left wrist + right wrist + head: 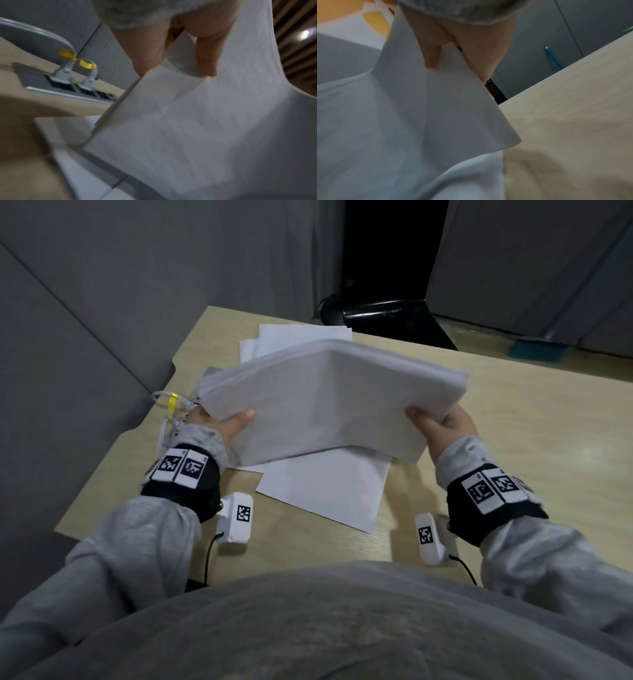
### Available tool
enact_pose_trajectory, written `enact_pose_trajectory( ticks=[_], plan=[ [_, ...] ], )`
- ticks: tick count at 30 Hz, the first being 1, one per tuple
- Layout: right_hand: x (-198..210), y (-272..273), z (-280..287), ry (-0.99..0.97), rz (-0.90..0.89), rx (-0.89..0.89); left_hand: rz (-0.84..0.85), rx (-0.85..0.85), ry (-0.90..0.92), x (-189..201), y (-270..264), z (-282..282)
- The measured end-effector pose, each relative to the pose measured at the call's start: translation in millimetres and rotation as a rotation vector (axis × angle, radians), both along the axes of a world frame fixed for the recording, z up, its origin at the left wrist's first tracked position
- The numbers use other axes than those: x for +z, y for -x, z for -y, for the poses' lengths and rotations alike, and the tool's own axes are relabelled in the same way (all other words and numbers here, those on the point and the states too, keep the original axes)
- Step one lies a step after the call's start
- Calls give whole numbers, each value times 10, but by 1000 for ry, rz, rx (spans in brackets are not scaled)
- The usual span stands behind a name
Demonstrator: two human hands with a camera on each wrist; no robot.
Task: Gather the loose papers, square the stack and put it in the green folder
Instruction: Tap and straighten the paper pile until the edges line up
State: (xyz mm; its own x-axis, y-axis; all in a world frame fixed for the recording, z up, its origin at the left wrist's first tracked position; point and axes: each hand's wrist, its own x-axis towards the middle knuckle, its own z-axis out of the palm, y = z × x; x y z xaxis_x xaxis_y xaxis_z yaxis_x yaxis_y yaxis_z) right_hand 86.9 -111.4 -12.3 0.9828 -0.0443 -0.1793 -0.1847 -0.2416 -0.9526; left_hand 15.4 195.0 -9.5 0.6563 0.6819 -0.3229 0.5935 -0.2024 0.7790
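Head view: we look down and forward from above the pale wooden desk (513,419), both wrists in frame, grey partitions beyond its far edge.

Left wrist view: we sit very close under the left hand (154,51), facing along its fingers toward the desk's left edge, where a grey socket strip (68,88) is set.

Right wrist view: equally close under the right hand (471,44), facing the desk's far right edge.

Shared by all three: the bent white paper stack (329,402) and the desk.
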Motion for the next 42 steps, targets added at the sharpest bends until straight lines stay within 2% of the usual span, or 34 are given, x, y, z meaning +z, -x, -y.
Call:
enact_pose_trajectory(
  ticks=[2, 4, 5, 8, 9, 11, 12, 14, 16, 19, 24, 25, 28, 29, 30, 32, 35, 38, 40, 42],
  plan=[
    [68, 5, 32, -107, 85, -57, 138, 33, 18, 28, 18, 1],
    [60, -7, 62, -172, 118, -86, 197, 0, -21, 35, 41, -10],
    [30, -6, 53, -138, 107, -68, 185, -25, -18, 5, 19, -11],
    [-50, 10, 13, -13, 17, -4, -86, -65, -31, 8, 22, 53],
    [-42, 16, 8, -18, 18, -5, -80, -41, -18, 10, 27, 57],
    [25, 20, 20, -89, 58, -38, 69, 14, -14, 18, 19, 16],
    [58, 12, 36, -135, 84, -68, 158, 20, 2, 29, 1, 7],
    [60, -5, 57, -178, 117, -93, 235, -20, -18, 116, 0, 2],
    [9, 5, 32, -125, 110, -60, 225, -40, 18, 94, -40, -13],
    [-23, 34, -55, -101, 51, -9, 81, -45, 44, 64, -66, 32],
    [123, -14, -17, -223, 148, -113, 184, 15, -11, 93, -71, 22],
    [116, -20, -10, -210, 155, -107, 130, 12, 5, 69, -93, 11],
    [53, -24, -49, -69, 59, -51, -213, -105, 111, 62, -141, 80],
    [41, -26, -64, -38, 15, -46, -289, -105, 77, 53, -139, 114],
    [27, -35, -67, -20, -7, -51, -296, -95, 39, 58, -135, 132],
    [37, -66, -42, -4, 18, -66, -213, -102, 16, 77, -121, 162],
    [81, -142, 42, -5, 113, -119, 83, -66, -71, 191, -152, 148],
    [209, -191, 95, 104, 259, -208, 226, -211, -229, 415, -171, 232],
    [382, -158, 38, 252, 427, -109, 396, -303, -299, 597, -192, 348],
    [578, -89, -101, 468, 616, 53, 448, -414, -448, 661, -279, 403]
  ],
)
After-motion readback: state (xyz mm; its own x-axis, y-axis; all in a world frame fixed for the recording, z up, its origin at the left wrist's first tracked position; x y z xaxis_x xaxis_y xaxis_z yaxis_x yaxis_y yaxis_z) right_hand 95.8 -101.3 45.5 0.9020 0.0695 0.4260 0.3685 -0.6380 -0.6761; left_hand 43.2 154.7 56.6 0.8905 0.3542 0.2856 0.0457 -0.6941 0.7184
